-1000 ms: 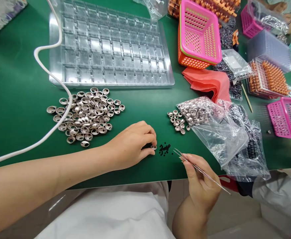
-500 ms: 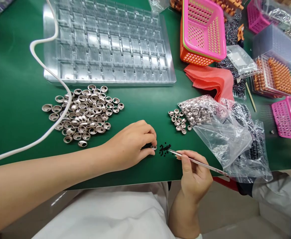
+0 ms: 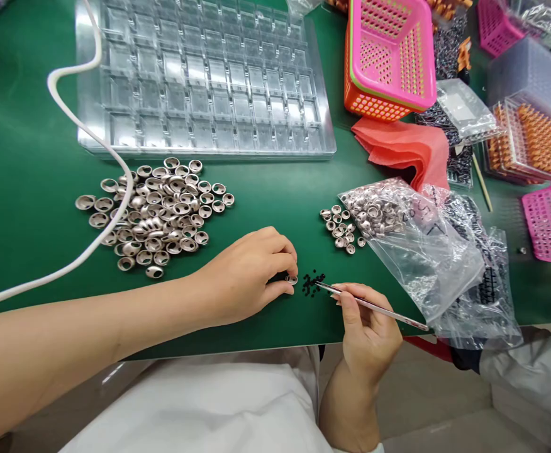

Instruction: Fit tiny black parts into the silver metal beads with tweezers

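Since a second ago: tweezers (image 3: 372,306) have swung down from a raised tilt; tips now at the small heap of black bits (image 3: 312,281). Half a second ago they were almost there; barely any change since. Left hand (image 3: 250,274) unmoved throughout.

Left hand rests on the green tabletop (image 3: 30,176) near its front edge, thumb and forefinger pinched shut on a small metal ring (image 3: 292,279), which lies flat on the tabletop just left of the black bits. Ring is silver, round, open-centred, mostly hidden by the fingertips.

Right hand (image 3: 367,333) at the front edge, grip closed on the tweezers, thumb and fingers around the shaft. Whether the tips hold a bit: cannot tell, too small.

Large heap of silver cups (image 3: 155,214) lies toward the left, a white cable (image 3: 91,135) crossing it. Smaller cluster of rings (image 3: 341,229) spills from a clear bag (image 3: 417,245) on the right. Clear compartment tray (image 3: 204,82) at the back.
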A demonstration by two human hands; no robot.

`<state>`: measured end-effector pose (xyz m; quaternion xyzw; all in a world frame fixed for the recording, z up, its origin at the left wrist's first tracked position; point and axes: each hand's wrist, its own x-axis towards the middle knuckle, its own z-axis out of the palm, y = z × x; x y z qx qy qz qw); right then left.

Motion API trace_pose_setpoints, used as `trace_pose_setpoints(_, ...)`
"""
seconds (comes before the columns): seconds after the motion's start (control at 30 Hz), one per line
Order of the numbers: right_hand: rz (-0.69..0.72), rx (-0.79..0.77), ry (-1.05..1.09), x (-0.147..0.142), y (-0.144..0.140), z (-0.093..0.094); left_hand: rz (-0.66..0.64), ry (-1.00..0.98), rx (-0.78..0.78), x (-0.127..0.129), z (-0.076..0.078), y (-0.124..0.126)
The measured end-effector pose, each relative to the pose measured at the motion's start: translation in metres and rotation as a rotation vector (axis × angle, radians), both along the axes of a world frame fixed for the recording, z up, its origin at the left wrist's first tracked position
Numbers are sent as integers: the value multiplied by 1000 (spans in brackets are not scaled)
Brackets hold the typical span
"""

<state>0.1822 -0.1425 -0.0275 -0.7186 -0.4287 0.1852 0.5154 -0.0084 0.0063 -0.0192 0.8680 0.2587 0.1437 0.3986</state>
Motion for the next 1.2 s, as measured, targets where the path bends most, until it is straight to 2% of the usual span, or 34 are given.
trace_pose_setpoints(0.6, 46, 31, 29, -1, 1, 1, -4, -24, 9, -1, 0, 0)
trace_pose_setpoints(0.87, 82, 69, 62, 0, 1, 2, -15, 14, -23, 0, 6, 2)
trace_pose_setpoints(1.2, 97, 29, 30, 0, 1, 2, -12, 7, -29, 1, 6, 1)
